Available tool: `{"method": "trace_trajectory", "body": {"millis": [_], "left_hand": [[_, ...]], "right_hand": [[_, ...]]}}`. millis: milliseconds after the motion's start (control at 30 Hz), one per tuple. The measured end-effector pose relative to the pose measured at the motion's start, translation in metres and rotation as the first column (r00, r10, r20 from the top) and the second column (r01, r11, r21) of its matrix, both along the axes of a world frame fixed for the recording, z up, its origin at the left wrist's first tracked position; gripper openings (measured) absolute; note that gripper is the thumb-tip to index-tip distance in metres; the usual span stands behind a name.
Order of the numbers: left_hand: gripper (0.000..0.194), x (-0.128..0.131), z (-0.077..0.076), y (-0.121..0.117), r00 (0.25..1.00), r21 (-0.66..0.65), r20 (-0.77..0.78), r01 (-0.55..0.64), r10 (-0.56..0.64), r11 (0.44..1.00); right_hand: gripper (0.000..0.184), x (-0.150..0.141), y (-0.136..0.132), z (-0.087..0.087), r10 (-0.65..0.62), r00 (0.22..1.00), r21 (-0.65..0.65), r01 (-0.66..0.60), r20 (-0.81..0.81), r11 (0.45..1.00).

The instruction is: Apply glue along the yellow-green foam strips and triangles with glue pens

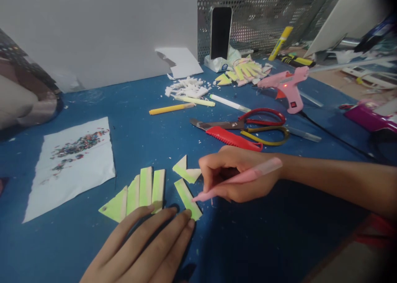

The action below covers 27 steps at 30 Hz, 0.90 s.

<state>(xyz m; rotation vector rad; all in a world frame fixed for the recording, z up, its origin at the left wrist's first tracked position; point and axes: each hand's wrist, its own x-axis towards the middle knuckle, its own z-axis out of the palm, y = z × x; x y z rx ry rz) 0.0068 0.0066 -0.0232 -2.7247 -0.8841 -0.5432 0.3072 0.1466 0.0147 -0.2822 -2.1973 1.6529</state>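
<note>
My right hand grips a pink marker, its tip touching the edge of a small green strip on the blue table. Lying flat with fingers stretched out, my left hand presses a fingertip at the lower end of that strip. Above the left fingers is a row of green and cream pieces: a triangle with a dark dot, then several strips side by side. A notched green piece lies just left of my right knuckles.
Red-handled scissors and a red cutter lie beyond my right hand. A pink glue gun stands farther right. Markers, white scraps and a propped phone are behind. Paper with dark bits lies left.
</note>
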Motion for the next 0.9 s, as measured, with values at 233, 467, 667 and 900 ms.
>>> {"method": "trace_trajectory", "body": {"millis": [233,467,667,900], "left_hand": [[0.045,0.011,0.013,0.012,0.998,0.016,0.013,0.062,-0.062,0.998],[0.045,0.009,0.013,0.012,0.996,0.012,0.012,0.093,-0.094,0.996],[0.042,0.015,0.01,0.008,0.996,0.004,0.035,0.087,-0.087,0.996],[0.047,0.01,-0.012,-0.015,0.994,-0.062,0.098,-0.042,0.048,0.997]], "right_hand": [[0.012,0.001,-0.001,0.002,-0.002,0.999,0.022,0.0,0.05,1.0],[0.011,0.002,-0.002,0.002,0.036,0.998,0.166,-0.045,0.057,0.985],[0.01,-0.001,-0.005,0.007,0.004,0.994,0.254,-0.031,0.108,0.967],[0.015,-0.001,-0.005,0.005,0.003,0.997,0.268,-0.025,0.08,0.963]]}}
